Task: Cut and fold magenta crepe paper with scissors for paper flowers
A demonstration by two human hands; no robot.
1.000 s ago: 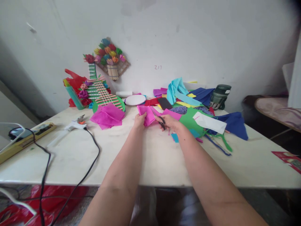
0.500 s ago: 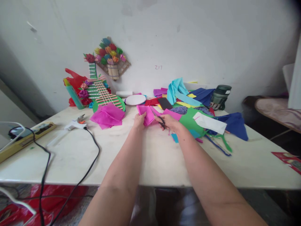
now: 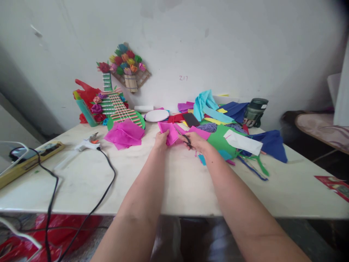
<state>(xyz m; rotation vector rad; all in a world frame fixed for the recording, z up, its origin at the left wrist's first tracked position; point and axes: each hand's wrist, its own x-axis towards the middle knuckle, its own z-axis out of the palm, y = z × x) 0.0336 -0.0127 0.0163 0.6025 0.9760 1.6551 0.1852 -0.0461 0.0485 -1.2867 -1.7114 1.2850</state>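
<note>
Between my two hands is a folded sheet of pink crepe paper (image 3: 171,134), and my left hand (image 3: 161,139) pinches its left edge. My right hand (image 3: 195,141) grips black-handled scissors (image 3: 187,140), whose blades point up and left against the paper. Whether the blades are fully closed is too small to tell. Another pink piece (image 3: 200,132) lies just beyond my right hand, on green paper (image 3: 222,137). A loose stack of pink paper (image 3: 124,134) rests to the left, in front of a flower-decorated stick guitar (image 3: 122,105).
A glue gun (image 3: 87,143) with a black cord and a yellow power strip (image 3: 32,162) occupy the left. Coloured papers, a phone (image 3: 191,119), a white strip (image 3: 243,142) and a dark bottle (image 3: 255,112) crowd the right back. A white oval (image 3: 157,115) lies near the wall.
Almost nothing differs. Both hands, the scissors and the pink paper keep nearly the same place, with only a very slight shift of the view.
</note>
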